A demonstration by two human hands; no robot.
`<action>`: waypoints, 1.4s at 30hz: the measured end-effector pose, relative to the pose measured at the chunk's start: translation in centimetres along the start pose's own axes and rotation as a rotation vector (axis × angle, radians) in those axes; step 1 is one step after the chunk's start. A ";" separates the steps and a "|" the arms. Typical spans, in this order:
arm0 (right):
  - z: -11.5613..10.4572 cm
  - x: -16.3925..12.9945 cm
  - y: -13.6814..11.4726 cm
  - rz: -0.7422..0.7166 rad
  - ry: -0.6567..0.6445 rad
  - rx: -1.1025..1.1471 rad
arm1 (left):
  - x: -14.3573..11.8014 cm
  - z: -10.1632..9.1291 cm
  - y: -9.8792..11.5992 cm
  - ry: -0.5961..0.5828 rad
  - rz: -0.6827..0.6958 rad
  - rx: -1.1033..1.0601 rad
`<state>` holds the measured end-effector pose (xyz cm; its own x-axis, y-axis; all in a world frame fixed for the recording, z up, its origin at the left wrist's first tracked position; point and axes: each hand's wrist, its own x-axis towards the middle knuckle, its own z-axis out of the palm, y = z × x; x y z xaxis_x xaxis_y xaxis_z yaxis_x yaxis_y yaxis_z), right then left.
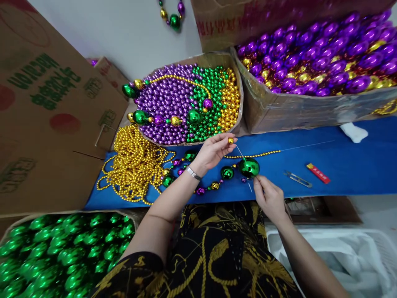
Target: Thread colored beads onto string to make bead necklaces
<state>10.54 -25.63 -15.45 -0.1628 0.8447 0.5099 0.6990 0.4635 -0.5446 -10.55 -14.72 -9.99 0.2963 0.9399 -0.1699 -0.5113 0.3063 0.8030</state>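
My left hand (214, 151) pinches a small gold bead (230, 141) between thumb and fingertips, above the blue table. A pale thread runs from it down to a large green bead (249, 167). My right hand (269, 197) is closed at the lower edge of that green bead; what lies between its fingertips is partly hidden. A bead strand (215, 185) of green, purple and gold beads curves across the table beneath my left wrist. Behind, a gold bead chain (260, 155) lies on the cloth, with thread trailing right.
A box (240, 124) of small purple, green and gold beads stands behind my hands. Gold bead chains (133, 165) are heaped left. Thread snips (297, 179) and a red packet (318, 173) lie right. A box (291, 111) at back right holds purple beads; large green beads (65, 252) fill another, lower left.
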 end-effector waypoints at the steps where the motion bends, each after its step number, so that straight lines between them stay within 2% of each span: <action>1: 0.0 -0.1 0.0 -0.008 -0.004 -0.004 | -0.3 0.0 -0.3 0.012 -0.012 -0.030; 5: 0.1 -0.5 -0.1 -0.039 -0.011 -0.009 | -0.8 -0.1 -1.0 0.072 -0.026 -0.092; 9: 0.1 -0.7 -0.1 -0.022 -0.055 -0.005 | -1.1 0.0 -1.1 0.075 -0.007 -0.091; 21: 0.4 -1.6 0.1 0.030 -0.083 -0.055 | -1.7 -0.1 -1.8 0.110 0.010 0.042; 24: 0.6 -2.1 0.2 0.060 -0.099 -0.065 | -2.2 0.0 -2.1 0.104 0.064 0.091; 28: 2.1 -3.6 0.9 0.184 -0.135 -0.058 | -3.5 0.4 -4.1 0.062 0.116 0.224; 31: 3.8 -4.9 1.9 0.195 -0.133 -0.141 | -4.8 0.4 -6.6 0.028 0.080 0.331; 33: 4.4 -5.4 2.6 0.185 -0.132 -0.207 | -5.5 0.1 -8.0 0.024 0.109 0.417; 35: 4.0 -5.5 3.0 0.174 -0.173 -0.224 | -6.0 0.0 -8.6 0.008 0.192 0.556; 38: 2.0 -4.6 2.7 0.177 -0.215 -0.156 | -6.4 0.3 -7.9 -0.073 0.326 0.765; 42: -0.3 -2.0 0.8 0.186 -0.125 0.013 | -6.2 2.2 -5.7 -0.199 0.444 0.873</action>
<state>11.68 -27.02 -16.69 -0.1178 0.9422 0.3136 0.7164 0.2994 -0.6302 -7.65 -22.65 -12.28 0.3925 0.8754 0.2821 0.1400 -0.3600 0.9224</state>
